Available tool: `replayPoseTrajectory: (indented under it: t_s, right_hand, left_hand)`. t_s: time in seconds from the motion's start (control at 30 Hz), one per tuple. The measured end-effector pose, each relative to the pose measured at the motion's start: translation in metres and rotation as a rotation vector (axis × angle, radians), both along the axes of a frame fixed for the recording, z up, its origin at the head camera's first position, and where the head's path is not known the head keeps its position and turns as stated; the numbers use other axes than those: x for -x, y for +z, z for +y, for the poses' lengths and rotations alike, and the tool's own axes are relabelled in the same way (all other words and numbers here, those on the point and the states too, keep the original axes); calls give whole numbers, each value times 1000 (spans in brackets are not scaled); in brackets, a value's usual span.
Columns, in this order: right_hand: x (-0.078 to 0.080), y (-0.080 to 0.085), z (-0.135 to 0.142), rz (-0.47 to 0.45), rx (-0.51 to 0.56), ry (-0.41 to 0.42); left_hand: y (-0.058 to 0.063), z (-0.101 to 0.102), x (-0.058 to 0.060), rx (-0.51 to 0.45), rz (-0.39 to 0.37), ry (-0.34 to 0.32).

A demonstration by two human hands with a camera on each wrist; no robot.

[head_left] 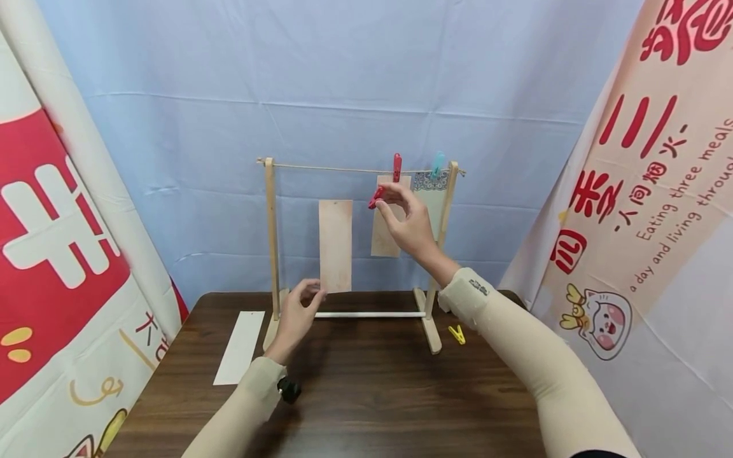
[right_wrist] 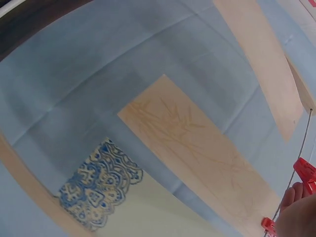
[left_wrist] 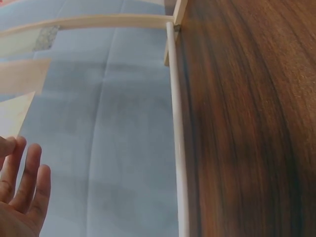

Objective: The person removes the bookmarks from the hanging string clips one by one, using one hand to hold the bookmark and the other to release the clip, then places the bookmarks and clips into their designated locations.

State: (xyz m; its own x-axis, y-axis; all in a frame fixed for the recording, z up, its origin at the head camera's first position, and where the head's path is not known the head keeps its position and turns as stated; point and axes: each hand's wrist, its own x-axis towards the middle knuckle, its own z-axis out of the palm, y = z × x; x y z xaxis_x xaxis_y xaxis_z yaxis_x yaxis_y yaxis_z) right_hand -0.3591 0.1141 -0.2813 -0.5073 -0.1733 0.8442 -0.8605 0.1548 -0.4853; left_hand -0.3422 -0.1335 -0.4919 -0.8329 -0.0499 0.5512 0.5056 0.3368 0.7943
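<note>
My left hand (head_left: 298, 315) pinches the lower corner of a plain beige paper strip (head_left: 335, 245), held upright between the posts of a wooden rack (head_left: 271, 235). The strip's top edge appears below the rack's cord (head_left: 326, 168) in the head view. Between right thumb and fingers, my right hand (head_left: 417, 228) grips a red clothespin (head_left: 375, 198) just under the cord. Behind that hand hangs a second beige strip (right_wrist: 192, 148) with a faint plant drawing, below another red clothespin (head_left: 397, 166). In the left wrist view, my left fingers (left_wrist: 30, 170) touch the strip's corner.
At the right post, a pale strip (head_left: 429, 207) with a blue lace-like pattern hangs from a light-blue clothespin (head_left: 438, 164). A white strip (head_left: 239, 346) lies on the dark wooden table (head_left: 372, 394) at left. Right of the rack's foot lies a yellow clothespin (head_left: 457, 334).
</note>
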Motion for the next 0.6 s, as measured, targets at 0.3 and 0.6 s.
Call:
replayPoseTrajectory:
  t_s: [0.3, 0.6]
  right_hand:
    - [0, -17, 7, -2, 1, -21]
    - [-2, -35, 12, -30, 19, -34]
  left_hand:
    - [-7, -5, -4, 0, 58, 29]
    - [-11, -10, -11, -47, 15, 13]
